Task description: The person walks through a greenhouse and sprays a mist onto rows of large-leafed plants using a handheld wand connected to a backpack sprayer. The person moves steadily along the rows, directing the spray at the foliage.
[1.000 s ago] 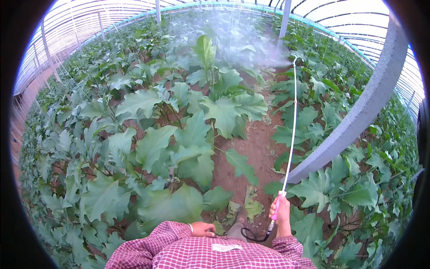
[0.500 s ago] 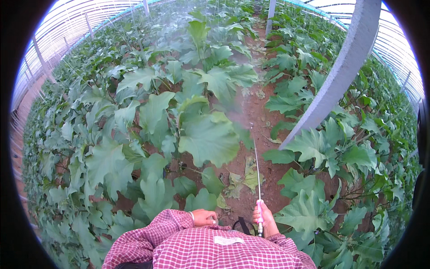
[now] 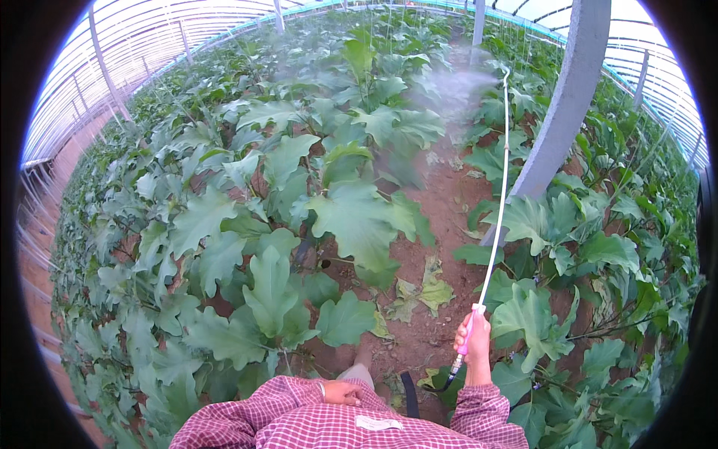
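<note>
Right hand (image 3: 476, 338) clamped on pink handle of sprayer wand (image 3: 499, 194), mist over leafy plants (image 3: 351, 217); left hand (image 3: 342, 391) loosely curled, empty, against checked shirt (image 3: 314, 423).

At the bottom centre of the frame the person wears a long-sleeved shirt (image 3: 314, 423) in a small red-and-white check. A small white rectangular patch (image 3: 378, 423) sits on the chest, lower centre. The sleeves run to both wrists, the right cuff (image 3: 479, 396) at lower right. The left hand (image 3: 342, 392) and right hand (image 3: 474, 340) are bare, without gloves. A grey trouser knee (image 3: 357, 372) shows just above the shirt.
</note>
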Demonstrator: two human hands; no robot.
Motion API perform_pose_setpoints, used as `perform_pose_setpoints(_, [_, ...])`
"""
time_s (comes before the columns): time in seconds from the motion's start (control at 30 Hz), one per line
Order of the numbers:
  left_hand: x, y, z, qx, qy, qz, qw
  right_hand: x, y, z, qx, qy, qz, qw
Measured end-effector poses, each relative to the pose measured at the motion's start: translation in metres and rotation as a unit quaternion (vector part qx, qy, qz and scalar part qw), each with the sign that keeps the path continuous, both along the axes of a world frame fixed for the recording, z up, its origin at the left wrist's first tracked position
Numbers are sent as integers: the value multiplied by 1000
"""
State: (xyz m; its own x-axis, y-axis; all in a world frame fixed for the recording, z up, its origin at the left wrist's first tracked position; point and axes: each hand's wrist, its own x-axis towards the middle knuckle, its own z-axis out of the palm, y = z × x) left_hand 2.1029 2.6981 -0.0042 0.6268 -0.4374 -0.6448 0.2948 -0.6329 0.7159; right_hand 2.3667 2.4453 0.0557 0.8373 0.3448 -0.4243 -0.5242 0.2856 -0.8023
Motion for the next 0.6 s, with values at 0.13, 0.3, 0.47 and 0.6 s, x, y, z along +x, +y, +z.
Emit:
perform_pose_setpoints(0.13, [-28, -10, 10, -4, -11, 15, 1000, -25, -13, 15, -8, -68, -10, 998])
perform_pose_setpoints(0.3, [-68, -19, 18, 13, -24, 19, 999, -63, -23, 29, -17, -96, -3, 995])
perform_pose_setpoints(0.47, [-137, -26, 1, -10, -73, 38, 997, -132, -29, 30, -15, -81, 6, 997])
perform_pose_setpoints(0.6, [-194, -25, 9, -14, -43, 30, 999, -215, -37, 19, -27, -23, 3, 999])
